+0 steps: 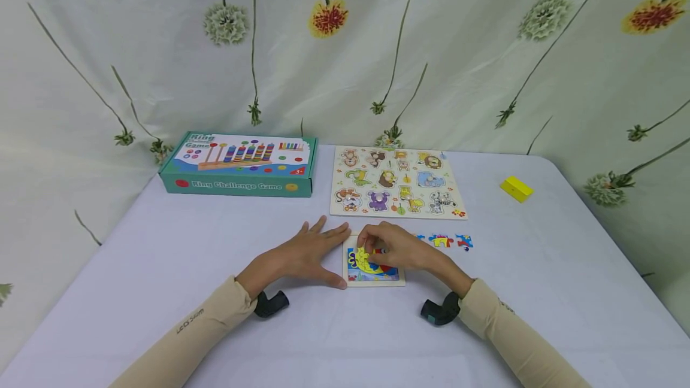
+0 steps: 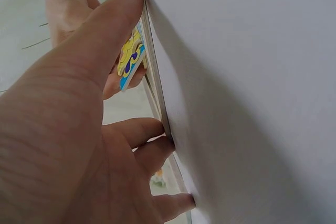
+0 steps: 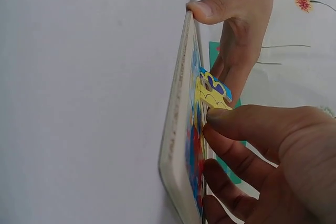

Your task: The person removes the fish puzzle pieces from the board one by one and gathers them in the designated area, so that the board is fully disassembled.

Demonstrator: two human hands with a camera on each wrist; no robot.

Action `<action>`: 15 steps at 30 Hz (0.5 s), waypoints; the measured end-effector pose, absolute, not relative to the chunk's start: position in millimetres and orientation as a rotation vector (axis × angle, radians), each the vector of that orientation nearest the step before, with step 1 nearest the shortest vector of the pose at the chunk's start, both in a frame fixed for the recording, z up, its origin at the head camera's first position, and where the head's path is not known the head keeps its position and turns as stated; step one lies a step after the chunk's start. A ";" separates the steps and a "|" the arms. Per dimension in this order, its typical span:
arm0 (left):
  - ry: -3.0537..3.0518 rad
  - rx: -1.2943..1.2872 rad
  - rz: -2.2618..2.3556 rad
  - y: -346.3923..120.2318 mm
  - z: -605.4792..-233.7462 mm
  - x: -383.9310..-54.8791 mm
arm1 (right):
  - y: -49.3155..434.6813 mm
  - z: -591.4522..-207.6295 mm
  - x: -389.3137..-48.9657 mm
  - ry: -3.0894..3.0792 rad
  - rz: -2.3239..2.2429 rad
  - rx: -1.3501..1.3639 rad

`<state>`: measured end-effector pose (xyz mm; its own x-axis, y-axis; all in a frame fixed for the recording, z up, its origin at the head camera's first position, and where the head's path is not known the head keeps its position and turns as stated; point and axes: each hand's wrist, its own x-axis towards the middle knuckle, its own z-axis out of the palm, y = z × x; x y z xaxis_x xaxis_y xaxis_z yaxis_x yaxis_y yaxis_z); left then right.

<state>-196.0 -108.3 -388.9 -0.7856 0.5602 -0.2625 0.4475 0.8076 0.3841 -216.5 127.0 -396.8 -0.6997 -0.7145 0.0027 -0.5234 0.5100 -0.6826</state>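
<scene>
A small framed jigsaw puzzle (image 1: pixel 374 284) lies on the table, its picture in blue, yellow and red. My left hand (image 1: pixel 307 255) is spread at its left side, with thumb and fingertips against the frame. Over the tray, my right hand (image 1: pixel 398 246) pinches a yellow and blue puzzle piece (image 3: pixel 215 88) between thumb and fingers. In the right wrist view that piece is tilted up from the board; its lower edge is partly hidden by the thumb. The left wrist view shows the same piece beside my left thumb (image 2: pixel 113 24).
Loose puzzle pieces (image 1: pixel 441 241) lie right of the tray, some hidden behind my right hand. Behind stands an animal peg puzzle board (image 1: pixel 399 202). A green Ring Challenge Game box (image 1: pixel 237 186) is back left, and a yellow block (image 1: pixel 516 188) back right.
</scene>
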 end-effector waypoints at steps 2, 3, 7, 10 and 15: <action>2.629 0.761 0.430 -108.2 -389.0 -196.1 | 127.1 -396.7 -216.0 2.479 -0.983 -1.033; 2.629 0.760 0.431 -108.1 -389.2 -196.2 | 127.2 -396.7 -215.8 2.477 -0.985 -1.031; 2.633 0.760 0.428 -108.0 -390.1 -196.8 | 127.7 -396.1 -215.3 2.465 -1.002 -1.029; 2.633 0.760 0.428 -108.0 -390.7 -197.0 | 128.2 -396.2 -215.7 2.449 -1.018 -1.035; 2.633 0.760 0.433 -108.0 -392.0 -197.5 | 129.2 -397.9 -217.8 2.397 -1.075 -1.030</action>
